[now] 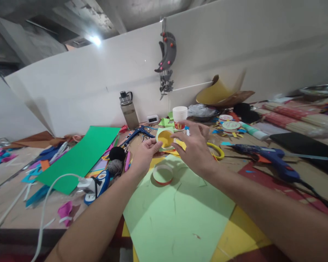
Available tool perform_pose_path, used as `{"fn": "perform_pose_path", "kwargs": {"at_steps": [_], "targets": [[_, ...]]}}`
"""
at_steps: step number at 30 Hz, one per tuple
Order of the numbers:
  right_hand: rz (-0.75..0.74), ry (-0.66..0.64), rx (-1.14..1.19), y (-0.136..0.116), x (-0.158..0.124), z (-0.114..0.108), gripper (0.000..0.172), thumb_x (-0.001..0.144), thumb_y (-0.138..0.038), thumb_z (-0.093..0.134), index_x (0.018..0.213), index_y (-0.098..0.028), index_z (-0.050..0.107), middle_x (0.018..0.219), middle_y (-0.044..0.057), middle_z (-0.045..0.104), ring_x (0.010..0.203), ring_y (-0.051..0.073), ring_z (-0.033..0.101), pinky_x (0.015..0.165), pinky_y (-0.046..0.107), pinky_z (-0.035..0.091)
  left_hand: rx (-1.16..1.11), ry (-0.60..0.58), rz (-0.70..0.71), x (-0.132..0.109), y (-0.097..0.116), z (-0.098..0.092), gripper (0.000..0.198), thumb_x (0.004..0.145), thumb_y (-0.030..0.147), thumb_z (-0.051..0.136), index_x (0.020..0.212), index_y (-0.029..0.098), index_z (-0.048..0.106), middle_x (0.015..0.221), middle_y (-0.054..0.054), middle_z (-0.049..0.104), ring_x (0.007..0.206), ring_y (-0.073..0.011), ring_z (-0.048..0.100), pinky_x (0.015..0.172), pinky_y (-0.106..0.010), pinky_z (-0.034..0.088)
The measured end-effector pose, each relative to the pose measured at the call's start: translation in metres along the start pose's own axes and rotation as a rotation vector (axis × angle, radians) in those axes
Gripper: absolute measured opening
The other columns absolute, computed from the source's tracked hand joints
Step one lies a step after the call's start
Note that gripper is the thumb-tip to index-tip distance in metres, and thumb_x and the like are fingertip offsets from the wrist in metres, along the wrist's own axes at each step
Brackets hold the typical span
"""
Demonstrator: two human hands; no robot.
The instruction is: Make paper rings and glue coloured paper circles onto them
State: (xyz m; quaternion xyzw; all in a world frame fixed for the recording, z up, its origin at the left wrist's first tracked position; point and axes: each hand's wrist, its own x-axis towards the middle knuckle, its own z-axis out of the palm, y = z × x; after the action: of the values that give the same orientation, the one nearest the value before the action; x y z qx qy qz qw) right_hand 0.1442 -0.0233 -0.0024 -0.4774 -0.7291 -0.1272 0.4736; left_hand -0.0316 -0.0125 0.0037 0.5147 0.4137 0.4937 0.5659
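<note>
Above the light green sheet, a small paper cup [165, 138] with a yellow inside and a pale rim is held between both hands. My left hand [146, 154] pinches its left side with thumb and fingers. On the right side, my right hand [195, 147] grips the rim between thumb and fingers, the other fingers bent above. Below them a white paper ring [163, 175] with a red edge lies on the light green sheet [177, 214]. A stack of white paper cups [179, 115] stands just behind my right hand.
A blue glue gun [278, 163] and a yellow tape roll [215, 151] lie to the right. On the left are a dark green sheet [82, 156], a power strip [98, 187] with a white cable, and yarn balls [116, 160]. A water bottle [129, 111] stands by the white partition [84, 80].
</note>
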Motion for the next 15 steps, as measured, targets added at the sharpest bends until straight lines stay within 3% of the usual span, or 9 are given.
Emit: {"fn": "perform_pose_path", "kwargs": {"at_steps": [4,11,15], "targets": [[-0.073,-0.037,-0.061,-0.0011,0.0012,-0.0047,0.011,0.079,-0.025,0.071,0.09,-0.024,0.073,0.136,0.008,0.051,0.117,0.034,0.037,0.097,0.051,0.038,0.072,-0.024,0.04,-0.0008,-0.0013,-0.0003,0.045,0.063,0.048,0.08,0.09,0.014,0.068,0.088,-0.004,0.071,0.066,-0.0116,0.063,0.067,-0.027,0.055],[-0.145,-0.227,-0.047,-0.0037,0.0035,-0.0073,0.009,0.082,-0.023,0.069,0.09,-0.026,0.07,0.143,0.007,0.046,0.126,0.036,0.037,0.097,0.055,0.037,0.17,-0.041,0.057,-0.006,-0.0006,0.0072,0.041,0.068,0.046,0.076,0.095,0.015,0.069,0.085,-0.006,0.073,0.074,-0.0151,0.066,0.068,-0.026,0.051],[-0.165,-0.229,-0.076,-0.0054,0.0033,-0.0078,0.008,0.083,-0.026,0.067,0.091,-0.025,0.069,0.143,0.007,0.047,0.128,0.038,0.036,0.099,0.058,0.034,0.14,-0.049,0.044,-0.0061,-0.002,0.0082,0.043,0.067,0.047,0.077,0.094,0.014,0.07,0.086,-0.007,0.073,0.073,-0.0151,0.067,0.068,-0.026,0.052]]}}
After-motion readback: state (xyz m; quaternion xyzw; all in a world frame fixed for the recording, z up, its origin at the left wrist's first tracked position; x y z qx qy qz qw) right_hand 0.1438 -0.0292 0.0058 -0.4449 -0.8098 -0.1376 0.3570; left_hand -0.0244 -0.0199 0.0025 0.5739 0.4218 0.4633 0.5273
